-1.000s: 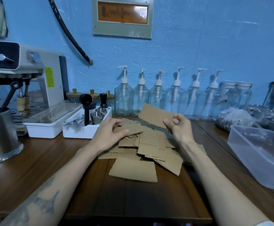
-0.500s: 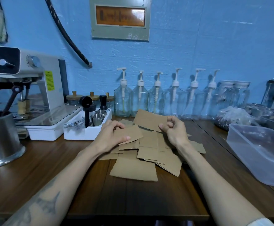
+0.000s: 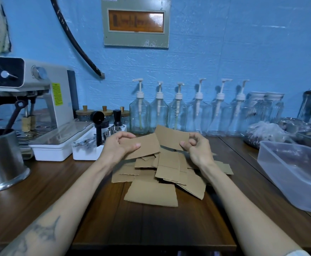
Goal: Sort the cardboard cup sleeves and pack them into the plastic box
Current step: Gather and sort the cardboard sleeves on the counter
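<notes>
L hand (image 3: 120, 145): thumb + fingers pinch one cardboard sleeve (image 3: 141, 145), lifted above pile (image 3: 162, 174).
R hand (image 3: 195, 145): pinches 2nd sleeve (image 3: 171, 136) by its edge.
Box (image 3: 280, 163): far R on counter, looks empty.
Tip: line up edges, same way round, before stacking.

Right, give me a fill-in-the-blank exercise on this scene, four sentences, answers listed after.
1. The left hand and the right hand each hold one cardboard ____ above the pile of sleeves.
2. The plastic box stands to the ____ of the pile.
3. Along the blue wall stand ____ glass pump bottles.
4. No sleeve yet lies in the ____.

Missing words: sleeve; right; six; box
</notes>
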Demonstrator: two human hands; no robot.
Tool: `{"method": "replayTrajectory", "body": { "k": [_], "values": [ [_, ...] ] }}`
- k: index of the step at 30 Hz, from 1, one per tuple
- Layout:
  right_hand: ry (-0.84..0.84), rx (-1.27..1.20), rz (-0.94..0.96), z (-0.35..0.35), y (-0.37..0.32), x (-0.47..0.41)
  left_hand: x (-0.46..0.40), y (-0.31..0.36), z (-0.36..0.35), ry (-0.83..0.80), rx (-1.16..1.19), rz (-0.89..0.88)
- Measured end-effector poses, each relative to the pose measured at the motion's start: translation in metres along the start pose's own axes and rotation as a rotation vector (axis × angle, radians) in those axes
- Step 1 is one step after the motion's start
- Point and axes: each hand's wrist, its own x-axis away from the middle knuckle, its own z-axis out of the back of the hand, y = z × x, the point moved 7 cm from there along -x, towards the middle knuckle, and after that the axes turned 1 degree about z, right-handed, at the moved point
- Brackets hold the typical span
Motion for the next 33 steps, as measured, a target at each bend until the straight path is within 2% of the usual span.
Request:
{"method": "replayTrajectory", "body": {
  "k": [3, 5, 10, 12, 17, 21, 25, 30, 33],
  "values": [
    [-0.081, -0.017, 0.038, -0.007, -0.008, 0.001, 0.000, 0.002, -0.003, 0.029, 0.119, 0.023],
    [-0.169, -0.052, 0.062, -0.014, -0.015, 0.004, 0.000, 0.007, -0.013, 0.027, 0.116, -0.003],
    [-0.324, -0.109, 0.059, -0.033, -0.023, 0.014, -0.004, 0.014, -0.034, 0.007, -0.157, -0.091],
    [-0.345, -0.118, 0.051, -0.035, -0.026, 0.017, -0.002, 0.017, -0.038, -0.005, -0.190, -0.122],
    [-0.335, -0.174, 0.079, -0.036, -0.035, 0.021, 0.002, 0.028, -0.039, 0.037, 0.008, -0.230],
    [-0.294, -0.168, 0.084, -0.038, -0.031, 0.022, 0.003, 0.034, -0.040, 0.059, -0.017, -0.347],
    [-0.280, -0.104, 0.070, -0.027, -0.034, 0.013, 0.000, 0.024, -0.047, 0.005, 0.003, -0.331],
    [-0.163, -0.028, 0.042, 0.002, -0.024, 0.002, -0.003, 0.003, -0.055, -0.063, -0.220, -0.209],
    [-0.124, -0.047, -0.043, 0.009, 0.000, 0.001, 0.006, 0.006, -0.057, -0.093, -0.388, -0.262]
  ]
}}
